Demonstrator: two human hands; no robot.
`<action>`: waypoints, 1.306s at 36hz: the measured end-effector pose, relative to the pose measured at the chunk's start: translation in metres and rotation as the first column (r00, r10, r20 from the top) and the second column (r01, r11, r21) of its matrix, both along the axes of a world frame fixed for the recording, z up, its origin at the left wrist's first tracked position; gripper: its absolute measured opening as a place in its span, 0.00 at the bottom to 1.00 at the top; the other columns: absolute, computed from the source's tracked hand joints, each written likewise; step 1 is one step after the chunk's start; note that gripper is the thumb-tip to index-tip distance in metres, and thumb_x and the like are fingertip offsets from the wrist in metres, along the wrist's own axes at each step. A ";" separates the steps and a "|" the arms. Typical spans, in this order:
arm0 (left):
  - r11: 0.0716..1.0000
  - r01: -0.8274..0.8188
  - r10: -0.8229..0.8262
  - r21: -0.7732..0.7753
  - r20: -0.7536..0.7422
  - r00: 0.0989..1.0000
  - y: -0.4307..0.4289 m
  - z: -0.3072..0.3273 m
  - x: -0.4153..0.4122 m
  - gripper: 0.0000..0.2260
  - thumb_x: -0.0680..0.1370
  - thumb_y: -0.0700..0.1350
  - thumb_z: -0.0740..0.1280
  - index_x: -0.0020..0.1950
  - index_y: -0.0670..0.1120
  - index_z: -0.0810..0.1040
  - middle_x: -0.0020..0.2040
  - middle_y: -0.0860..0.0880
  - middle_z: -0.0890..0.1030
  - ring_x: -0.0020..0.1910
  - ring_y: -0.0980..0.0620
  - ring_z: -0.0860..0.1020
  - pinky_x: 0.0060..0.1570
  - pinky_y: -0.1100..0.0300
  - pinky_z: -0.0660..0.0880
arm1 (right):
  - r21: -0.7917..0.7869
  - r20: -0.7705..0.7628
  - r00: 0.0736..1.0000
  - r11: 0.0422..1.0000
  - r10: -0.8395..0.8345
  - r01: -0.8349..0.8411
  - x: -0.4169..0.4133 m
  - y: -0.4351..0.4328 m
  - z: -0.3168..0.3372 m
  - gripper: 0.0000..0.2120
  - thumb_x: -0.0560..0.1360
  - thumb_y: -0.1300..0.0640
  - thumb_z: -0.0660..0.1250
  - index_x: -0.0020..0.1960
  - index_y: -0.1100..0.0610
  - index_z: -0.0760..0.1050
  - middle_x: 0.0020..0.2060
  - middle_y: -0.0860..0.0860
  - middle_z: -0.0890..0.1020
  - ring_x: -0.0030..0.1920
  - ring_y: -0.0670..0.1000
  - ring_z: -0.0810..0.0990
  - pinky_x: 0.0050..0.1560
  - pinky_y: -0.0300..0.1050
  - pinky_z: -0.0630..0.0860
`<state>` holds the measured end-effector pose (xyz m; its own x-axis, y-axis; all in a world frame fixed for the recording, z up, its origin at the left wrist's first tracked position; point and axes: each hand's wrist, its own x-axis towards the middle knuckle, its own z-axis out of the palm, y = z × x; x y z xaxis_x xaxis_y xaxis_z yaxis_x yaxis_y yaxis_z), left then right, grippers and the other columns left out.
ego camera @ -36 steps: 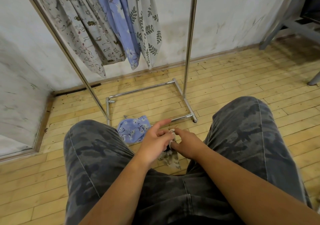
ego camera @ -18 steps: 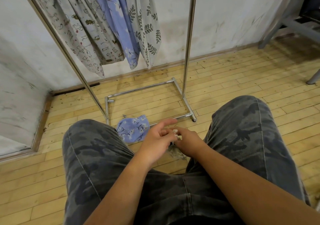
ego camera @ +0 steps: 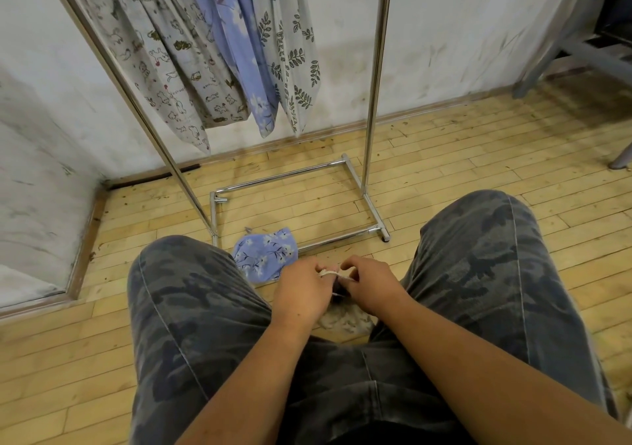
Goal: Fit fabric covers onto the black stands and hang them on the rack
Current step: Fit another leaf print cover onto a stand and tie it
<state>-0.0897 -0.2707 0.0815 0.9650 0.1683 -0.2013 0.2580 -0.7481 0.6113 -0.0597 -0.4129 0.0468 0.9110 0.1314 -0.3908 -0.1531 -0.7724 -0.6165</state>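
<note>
As it was seemingly being fitted, the pale cover [ego camera: 345, 321] was pinched by the left hand [ego camera: 301, 290] at nine o'clock, the right hand [ego camera: 372, 287] at three.

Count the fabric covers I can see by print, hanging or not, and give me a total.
Blue floral: 2, the hanging blue cover and the crumpled blue cover
Leaf-print cover: 1, hanging
Cartoon-animal cover: 1, hanging, as far as folds show
Pale cover held by left hand and right hand: 1
Total: 5

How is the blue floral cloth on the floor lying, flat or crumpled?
Crumpled: the blue floral cloth shows folds and uneven edges.
</note>
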 end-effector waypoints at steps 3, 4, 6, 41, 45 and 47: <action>1.000 -0.007 0.007 -0.006 -0.030 1.000 0.003 -0.007 0.000 0.14 0.82 0.57 0.64 0.41 0.50 0.77 0.34 0.51 0.79 0.33 0.51 0.79 0.39 0.51 0.80 | -0.068 -0.005 0.999 0.997 0.047 -0.047 -0.002 0.001 -0.003 0.16 0.82 0.51 0.67 0.69 0.51 0.76 0.60 0.53 0.81 0.55 0.51 0.80 0.54 0.43 0.78; 0.999 -0.009 0.008 -0.031 -0.037 0.999 0.004 -0.008 0.000 0.12 0.83 0.56 0.64 0.43 0.51 0.76 0.35 0.51 0.80 0.33 0.52 0.80 0.38 0.52 0.80 | -0.088 -0.003 0.998 0.994 0.063 -0.063 -0.002 0.001 -0.003 0.16 0.82 0.51 0.67 0.69 0.51 0.76 0.60 0.53 0.81 0.55 0.51 0.80 0.54 0.43 0.78; 0.995 0.011 -0.015 -0.096 -0.042 0.999 0.006 -0.008 0.000 0.06 0.83 0.51 0.64 0.49 0.53 0.77 0.40 0.54 0.81 0.34 0.56 0.78 0.35 0.61 0.74 | -0.113 -0.015 0.995 0.989 0.094 -0.095 -0.003 0.000 -0.005 0.15 0.83 0.51 0.66 0.68 0.52 0.76 0.60 0.53 0.81 0.55 0.51 0.80 0.57 0.45 0.79; 0.826 0.204 -0.163 -0.525 0.124 0.979 -0.011 0.038 -0.003 0.20 0.84 0.41 0.62 0.66 0.68 0.74 0.38 0.52 0.81 0.42 0.58 0.80 0.47 0.63 0.75 | 0.177 -0.032 0.994 0.979 0.108 -0.101 0.000 -0.004 0.013 0.18 0.80 0.54 0.66 0.68 0.42 0.74 0.52 0.45 0.79 0.51 0.46 0.78 0.46 0.39 0.71; 0.847 0.267 -0.233 -0.459 0.130 0.964 -0.014 0.046 -0.005 0.21 0.84 0.42 0.61 0.66 0.69 0.73 0.39 0.53 0.82 0.44 0.57 0.80 0.44 0.66 0.76 | -0.022 0.011 0.979 0.979 0.203 -0.203 0.007 0.000 0.014 0.10 0.79 0.54 0.63 0.44 0.40 0.67 0.39 0.39 0.75 0.39 0.41 0.73 0.36 0.34 0.63; 0.848 0.282 -0.245 -0.449 0.140 0.959 -0.015 0.048 -0.006 0.20 0.84 0.42 0.61 0.65 0.69 0.74 0.39 0.52 0.82 0.41 0.56 0.79 0.39 0.69 0.74 | -0.056 0.043 0.974 0.974 0.223 -0.220 0.010 -0.002 0.016 0.15 0.79 0.56 0.62 0.40 0.39 0.64 0.37 0.40 0.73 0.37 0.40 0.71 0.35 0.34 0.61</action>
